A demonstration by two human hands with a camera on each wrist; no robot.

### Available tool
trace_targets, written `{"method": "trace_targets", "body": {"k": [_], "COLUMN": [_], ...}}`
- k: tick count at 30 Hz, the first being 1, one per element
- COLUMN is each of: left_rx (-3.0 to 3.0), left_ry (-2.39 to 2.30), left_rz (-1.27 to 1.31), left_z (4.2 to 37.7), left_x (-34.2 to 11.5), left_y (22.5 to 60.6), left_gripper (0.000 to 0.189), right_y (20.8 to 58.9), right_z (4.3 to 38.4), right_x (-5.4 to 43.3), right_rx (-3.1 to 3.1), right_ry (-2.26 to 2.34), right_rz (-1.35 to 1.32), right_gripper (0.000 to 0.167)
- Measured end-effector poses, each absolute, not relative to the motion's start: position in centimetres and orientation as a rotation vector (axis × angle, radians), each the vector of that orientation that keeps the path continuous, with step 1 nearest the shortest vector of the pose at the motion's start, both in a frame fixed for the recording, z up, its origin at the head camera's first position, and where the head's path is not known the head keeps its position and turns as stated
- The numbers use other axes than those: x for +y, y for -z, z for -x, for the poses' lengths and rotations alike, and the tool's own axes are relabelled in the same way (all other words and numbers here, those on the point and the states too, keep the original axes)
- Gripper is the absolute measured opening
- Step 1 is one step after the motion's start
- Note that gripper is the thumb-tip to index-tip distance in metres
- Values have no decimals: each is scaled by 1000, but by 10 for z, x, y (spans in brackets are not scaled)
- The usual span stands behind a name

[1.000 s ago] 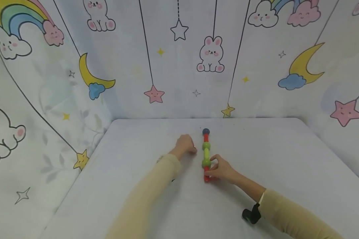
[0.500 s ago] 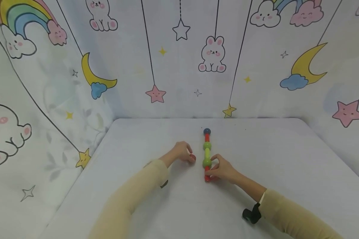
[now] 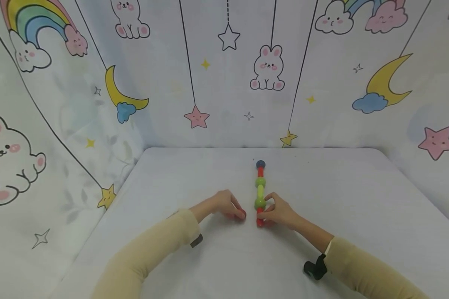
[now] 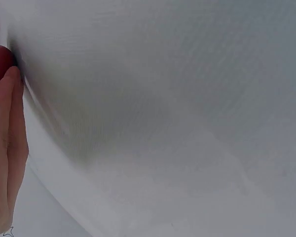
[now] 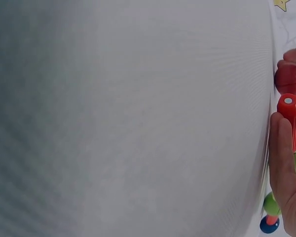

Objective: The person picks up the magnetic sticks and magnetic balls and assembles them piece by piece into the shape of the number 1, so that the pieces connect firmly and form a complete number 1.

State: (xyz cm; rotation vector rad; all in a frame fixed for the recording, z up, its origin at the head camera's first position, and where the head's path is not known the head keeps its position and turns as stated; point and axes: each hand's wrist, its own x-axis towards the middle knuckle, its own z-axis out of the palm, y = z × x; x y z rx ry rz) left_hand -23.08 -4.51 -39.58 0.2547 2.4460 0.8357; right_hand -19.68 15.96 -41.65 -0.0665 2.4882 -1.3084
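On the white table lies a straight chain of toy pieces, running away from me: a red rod (image 3: 260, 212) nearest, then a green ball (image 3: 260, 203), a yellow-green rod (image 3: 260, 191), a second green ball (image 3: 260, 182), a short red rod (image 3: 260, 171) and a blue ball (image 3: 260, 164) at the far end. My right hand (image 3: 280, 211) pinches the near red rod from the right. Left of that rod's near end, my left hand (image 3: 226, 204) holds a red ball (image 5: 289, 79) in its fingers. In the right wrist view the ball appears close to the rod's holed end.
The white tabletop (image 3: 172, 178) meets a cloth backdrop (image 3: 224, 83) printed with rainbows, moons, stars and rabbits behind and at the sides. A dark wrist camera (image 3: 314, 268) hangs under the right forearm, and another (image 3: 196, 241) sits under the left sleeve.
My left hand has come nearer to me with the red ball, from beside the chain's middle to beside its near end. The right hand keeps its pinch on the red rod.
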Motion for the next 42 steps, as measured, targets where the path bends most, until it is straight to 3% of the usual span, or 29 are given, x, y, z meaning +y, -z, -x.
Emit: {"method": "trace_targets", "body": {"k": [17, 31, 42], "left_rx": [2399, 2212, 2196], "left_ry": [-866, -1193, -1188], "left_rz": [-350, -171, -84], "left_z": [192, 179, 176], "left_x": [-31, -14, -7], "left_y": [405, 412, 412], "left_gripper": [22, 20, 23], "right_y": [422, 418, 424], "right_z": [199, 198, 200], "right_x": [160, 159, 161], "right_rx": [2540, 2543, 2529], "right_ry": [1286, 1293, 1317], "right_rz": [103, 117, 128], "right_gripper": [56, 54, 55]}}
